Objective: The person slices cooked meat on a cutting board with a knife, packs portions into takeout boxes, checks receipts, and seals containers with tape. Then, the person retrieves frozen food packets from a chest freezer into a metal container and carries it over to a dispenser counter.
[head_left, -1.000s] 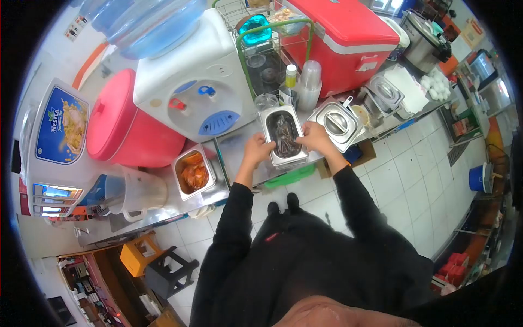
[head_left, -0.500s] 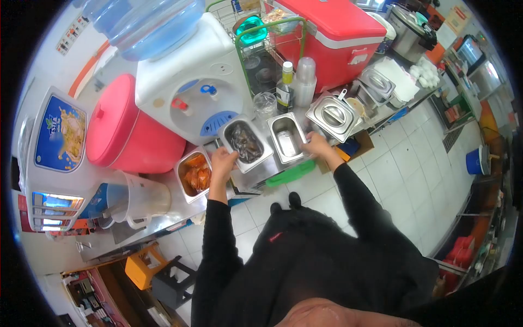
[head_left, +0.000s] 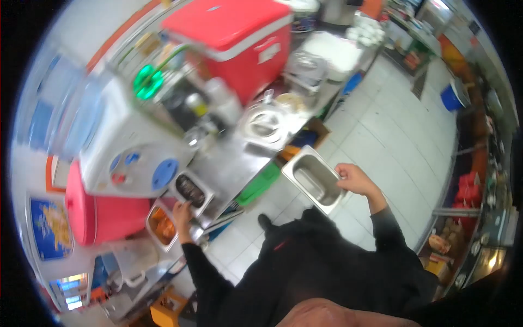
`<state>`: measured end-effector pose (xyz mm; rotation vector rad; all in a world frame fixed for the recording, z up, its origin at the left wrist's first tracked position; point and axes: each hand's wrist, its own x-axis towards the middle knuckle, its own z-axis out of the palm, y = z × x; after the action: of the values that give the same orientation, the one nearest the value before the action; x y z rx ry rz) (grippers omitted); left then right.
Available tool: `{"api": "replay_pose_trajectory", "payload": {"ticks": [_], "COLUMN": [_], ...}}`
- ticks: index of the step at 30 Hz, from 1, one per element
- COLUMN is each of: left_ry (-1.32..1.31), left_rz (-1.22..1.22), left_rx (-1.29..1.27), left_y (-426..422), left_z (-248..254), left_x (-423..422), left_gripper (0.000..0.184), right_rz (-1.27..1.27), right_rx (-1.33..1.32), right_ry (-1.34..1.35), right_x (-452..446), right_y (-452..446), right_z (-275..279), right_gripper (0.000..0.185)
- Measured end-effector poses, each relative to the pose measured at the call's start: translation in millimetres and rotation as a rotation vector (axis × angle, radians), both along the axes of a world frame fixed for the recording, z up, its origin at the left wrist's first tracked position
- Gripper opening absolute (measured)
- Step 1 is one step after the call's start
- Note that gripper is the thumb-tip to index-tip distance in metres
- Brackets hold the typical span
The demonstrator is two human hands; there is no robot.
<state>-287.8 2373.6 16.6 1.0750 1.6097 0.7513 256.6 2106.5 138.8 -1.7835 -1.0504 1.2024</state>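
My right hand (head_left: 353,179) grips the rim of a bare steel food pan (head_left: 317,194), held over the floor beyond the counter edge. Nothing shows inside that pan. My left hand (head_left: 183,215) has its fingers closed at the near rim of a second steel pan (head_left: 205,204), which holds dark, shiny contents. This one stands on the counter in front of the water dispenser. Left of it, close by my wrist, is a third steel pan with orange-red food (head_left: 163,224). Blur hides exactly how my left fingertips meet the rim.
A steel counter (head_left: 220,166) runs diagonally past me. On it stand a water dispenser (head_left: 128,152), a pink-red bucket (head_left: 109,215), a red cooler box (head_left: 234,32), a lidded steel pan (head_left: 265,124) and a clear pitcher (head_left: 133,259). An open cardboard box (head_left: 318,132) sits below the edge.
My right hand has lifted the bare pan off the counter and drawn it right, towards me. My left hand stays by the pan of dark contents. The view has swung right.
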Motion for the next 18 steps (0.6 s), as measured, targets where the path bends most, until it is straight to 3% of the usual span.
{"api": "replay_pose_trajectory", "payload": {"ticks": [2, 3, 4, 5, 6, 7, 10, 11, 12, 14, 16, 18], "left_ry": [0.170, 0.415, 0.934, 1.636, 1.567, 1.494, 1.340, 0.913, 0.903, 0.872, 0.527, 0.404], "left_rz": [0.039, -0.008, -0.055, 0.087, 0.220, 0.330, 0.397, 0.530, 0.398, 0.172, 0.067, -0.029], "left_rx": [0.135, 0.366, 0.704, 1.040, 0.926, 0.706, -0.114, 0.142, 0.506, 0.204, -0.138, -0.085], "left_y": [-2.8, -7.8, -21.3, -42.9, -68.3, -94.7, -165.6, -187.2, -202.6, -246.8, -253.3, -244.4], "left_z": [-14.0, -35.9, -61.8, -99.4, -92.5, -92.7, -112.7, -123.5, -168.1, -168.7, -143.9, -159.1], "left_x": [-3.2, -12.3, -17.1, -24.8, -7.1, 24.5, 125.5, 158.4, 173.2, 282.7, 390.3, 477.5], "left_gripper": [0.014, 0.014, 0.017, 0.021, 0.022, 0.023, 0.031, 0.032, 0.034, 0.033, 0.029, 0.023], "right_rz": [-0.080, -0.128, -0.168, -0.193, -0.216, -0.108, 0.044, 0.148, 0.253, 0.466, 0.500, 0.486], "right_rx": [-0.084, -0.132, -0.184, -0.220, -0.260, -0.215, -0.337, -0.291, -0.238, -0.199, 0.002, -0.063], "right_ry": [-0.107, -0.173, -0.240, -0.296, -0.337, -0.567, -0.489, -0.469, -0.460, -0.436, -0.496, -0.495], "right_x": [55.1, 82.7, 112.1, 141.4, 168.1, 199.1, 264.4, 285.0, 305.8, 357.6, 414.2, 471.0], "right_y": [-48.4, -71.1, -92.6, -108.0, -120.7, -130.0, -107.3, -90.1, -68.0, -18.4, 20.0, 49.4], "right_z": [2.8, 8.2, 12.7, 11.3, 2.1, -19.8, -46.3, -52.0, -55.8, -62.1, -95.9, -86.6], "right_gripper": [0.012, 0.012, 0.012, 0.013, 0.015, 0.020, 0.023, 0.024, 0.025, 0.025, 0.024, 0.027]}}
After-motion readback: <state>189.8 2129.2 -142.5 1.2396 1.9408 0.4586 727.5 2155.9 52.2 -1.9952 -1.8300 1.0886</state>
